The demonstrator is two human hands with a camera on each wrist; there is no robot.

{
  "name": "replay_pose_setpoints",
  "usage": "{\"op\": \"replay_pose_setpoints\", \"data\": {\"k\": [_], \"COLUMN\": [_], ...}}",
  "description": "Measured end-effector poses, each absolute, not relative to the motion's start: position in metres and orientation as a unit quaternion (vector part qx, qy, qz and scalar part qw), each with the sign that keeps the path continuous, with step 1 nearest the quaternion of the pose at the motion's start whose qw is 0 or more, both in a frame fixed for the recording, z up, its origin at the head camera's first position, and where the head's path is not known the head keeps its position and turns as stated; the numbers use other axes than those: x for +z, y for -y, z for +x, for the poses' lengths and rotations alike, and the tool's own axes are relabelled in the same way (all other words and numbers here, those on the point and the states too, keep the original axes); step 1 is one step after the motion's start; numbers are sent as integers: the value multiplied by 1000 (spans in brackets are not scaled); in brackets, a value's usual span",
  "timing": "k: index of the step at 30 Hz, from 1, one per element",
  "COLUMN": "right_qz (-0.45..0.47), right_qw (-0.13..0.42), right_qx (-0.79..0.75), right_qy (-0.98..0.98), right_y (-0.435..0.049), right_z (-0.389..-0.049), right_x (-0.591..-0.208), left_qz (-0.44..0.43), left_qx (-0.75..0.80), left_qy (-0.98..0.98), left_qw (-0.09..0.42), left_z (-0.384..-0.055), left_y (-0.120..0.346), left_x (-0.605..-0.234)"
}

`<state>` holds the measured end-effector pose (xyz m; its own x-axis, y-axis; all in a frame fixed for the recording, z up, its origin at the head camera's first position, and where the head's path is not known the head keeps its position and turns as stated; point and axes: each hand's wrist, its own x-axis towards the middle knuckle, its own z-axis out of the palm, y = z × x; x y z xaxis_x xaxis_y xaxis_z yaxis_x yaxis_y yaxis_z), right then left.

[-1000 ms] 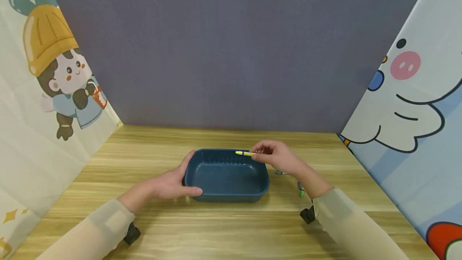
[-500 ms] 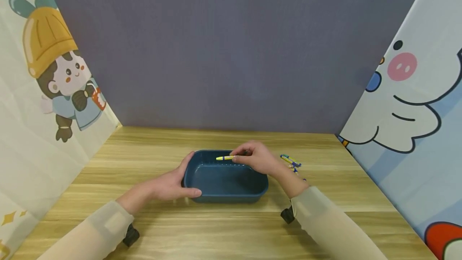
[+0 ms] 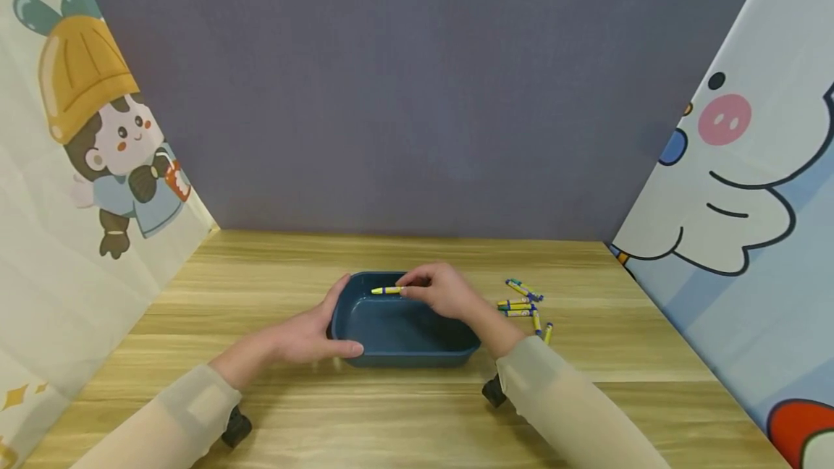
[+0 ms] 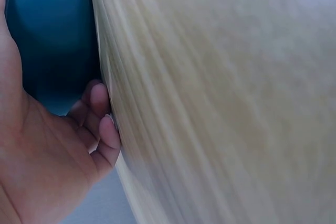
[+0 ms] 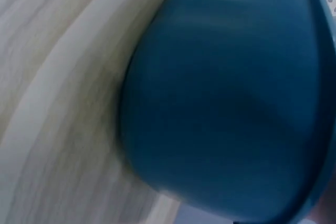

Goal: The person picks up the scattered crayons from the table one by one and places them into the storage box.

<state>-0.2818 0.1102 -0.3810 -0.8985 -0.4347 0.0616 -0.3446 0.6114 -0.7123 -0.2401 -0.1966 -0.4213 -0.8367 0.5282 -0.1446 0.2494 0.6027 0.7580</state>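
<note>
A dark blue plastic bin [image 3: 410,360], rectangular with rounded corners, stands on the wooden table. My left hand [image 3: 311,331] grips its left end, thumb on the front rim and fingers along the far left corner. The left wrist view shows curled fingertips [image 4: 107,132] low beside the bin wall. Over the back left part of the bin, my right hand [image 3: 446,294] pinches a crayon [image 3: 384,290] with a yellow-and-blue wrapper, its lime tip pointing left. In the right wrist view the bin's wall [image 5: 226,98] fills most of the picture; the crayon is hidden there.
Several similar crayons [image 3: 517,307] lie in a loose group on the table, right of the bin. A grey panel [image 3: 417,107] closes off the back of the table [image 3: 365,425]. Printed cartoon cloths [image 3: 736,187] hang at both sides.
My right hand has moved left with the crayon, from the bin's right back rim to over its back left part. The crayons on the table are now uncovered. The left hand stays put.
</note>
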Motion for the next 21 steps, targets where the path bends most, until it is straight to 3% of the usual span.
{"op": "replay_pose_setpoints", "data": {"k": [21], "right_qz": [-186], "right_qw": [64], "right_qx": [-355], "right_qy": [-914], "right_y": [-77], "right_z": [-284], "right_x": [-404], "left_qz": [229], "left_qx": [394], "left_qy": [-871], "left_qw": [183], "left_z": [-240], "left_y": [196], "left_x": [-421]}}
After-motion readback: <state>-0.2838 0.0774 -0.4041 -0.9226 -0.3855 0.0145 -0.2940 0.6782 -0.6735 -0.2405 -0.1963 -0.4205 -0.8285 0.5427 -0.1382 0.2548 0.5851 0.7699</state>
